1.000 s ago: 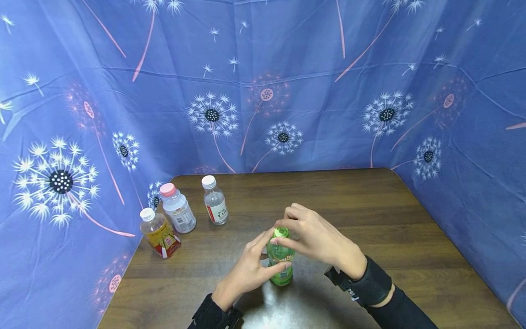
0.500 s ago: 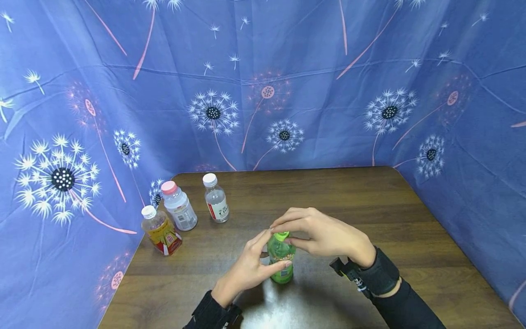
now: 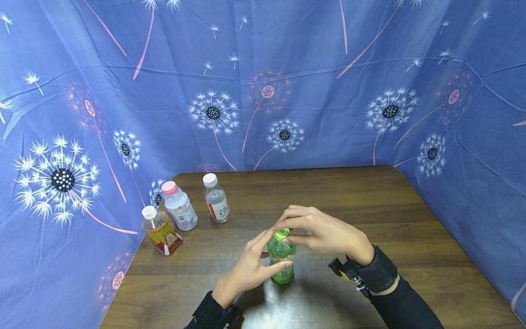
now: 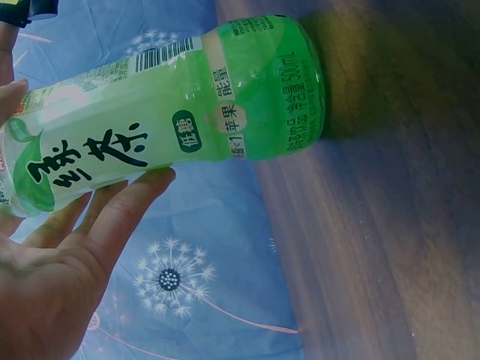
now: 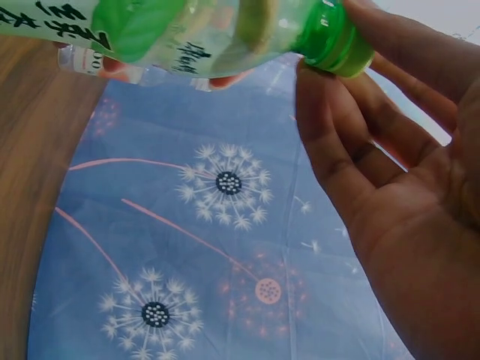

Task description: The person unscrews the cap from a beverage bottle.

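A green tea bottle [image 3: 281, 258] stands upright on the brown wooden table [image 3: 370, 205], near its front middle. My left hand [image 3: 250, 267] grips the bottle's body from the left, fingers curled round it; the left wrist view shows the fingers under the green label [image 4: 150, 142]. My right hand [image 3: 318, 230] comes from the right and pinches the green cap [image 3: 281, 235] with fingertips and thumb. In the right wrist view the cap [image 5: 334, 37] sits between the right fingers [image 5: 352, 112], on the bottle's neck.
Three other bottles stand at the table's back left: a red-and-yellow labelled one [image 3: 161, 232], a pink-capped one [image 3: 179, 206] and a white-capped clear one [image 3: 216, 198]. Blue dandelion-print cloth [image 3: 263, 91] walls the table on three sides.
The right hand has turned about the cap, its wrist swinging rightward and lower, fingers re-placed on the cap. The left hand and the bottle have stayed in place.
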The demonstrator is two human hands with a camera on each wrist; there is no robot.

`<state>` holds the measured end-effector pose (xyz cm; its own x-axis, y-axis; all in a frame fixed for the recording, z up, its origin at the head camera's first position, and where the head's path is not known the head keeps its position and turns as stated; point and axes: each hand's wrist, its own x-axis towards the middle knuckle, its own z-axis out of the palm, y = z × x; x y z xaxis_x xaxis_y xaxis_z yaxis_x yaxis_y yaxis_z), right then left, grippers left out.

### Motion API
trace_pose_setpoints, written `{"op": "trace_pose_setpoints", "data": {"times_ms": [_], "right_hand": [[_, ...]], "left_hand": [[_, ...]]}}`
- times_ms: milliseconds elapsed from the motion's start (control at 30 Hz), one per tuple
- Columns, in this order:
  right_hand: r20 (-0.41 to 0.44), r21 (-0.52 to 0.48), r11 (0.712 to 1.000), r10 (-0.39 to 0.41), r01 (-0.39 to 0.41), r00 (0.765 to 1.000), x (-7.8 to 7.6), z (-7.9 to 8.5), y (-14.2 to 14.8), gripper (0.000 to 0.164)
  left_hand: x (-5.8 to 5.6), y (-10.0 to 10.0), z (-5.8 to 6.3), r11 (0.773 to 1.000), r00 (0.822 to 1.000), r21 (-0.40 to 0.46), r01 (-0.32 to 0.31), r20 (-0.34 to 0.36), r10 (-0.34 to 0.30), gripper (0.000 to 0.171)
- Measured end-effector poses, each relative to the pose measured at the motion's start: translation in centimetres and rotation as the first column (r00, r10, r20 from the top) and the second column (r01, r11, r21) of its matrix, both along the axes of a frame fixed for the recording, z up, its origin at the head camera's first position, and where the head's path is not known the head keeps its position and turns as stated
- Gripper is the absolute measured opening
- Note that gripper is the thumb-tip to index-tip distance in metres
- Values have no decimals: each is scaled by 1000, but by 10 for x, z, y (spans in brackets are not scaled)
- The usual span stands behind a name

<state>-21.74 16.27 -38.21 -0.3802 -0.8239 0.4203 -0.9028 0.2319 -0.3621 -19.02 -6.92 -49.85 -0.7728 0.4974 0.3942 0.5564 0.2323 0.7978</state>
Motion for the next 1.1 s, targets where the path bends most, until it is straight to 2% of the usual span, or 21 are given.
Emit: {"op": "trace_pose_setpoints", "data": {"times_ms": [267,433,600,800,1000,1100], "right_hand": [[-92,-73,996,-56,49,994,2,-9,-3,26],[-142,-129,988,-100,82,985,6,-12,-7,25],[-212,-158,979,-163,131,964,9,-13,-12,22],[-235,-170,967,-229,192,945,15,-15,-16,21],[-282,-204,953,-275,223,919,18,-20,-18,23],[-269,-221,945,-298,243,916,19,-22,-15,30]], "left_hand": [[3,1,1,1000,1000,-1,-7,25,7,80],[4,1,1,1000,1000,-3,-14,-2,14,81],[5,1,1,999,999,-8,-34,-1,34,83],[7,1,2,998,998,-27,-55,-22,54,84],[6,2,1,999,999,-5,-47,-25,46,84],[5,3,1,999,998,-7,-48,-32,48,84]]}}
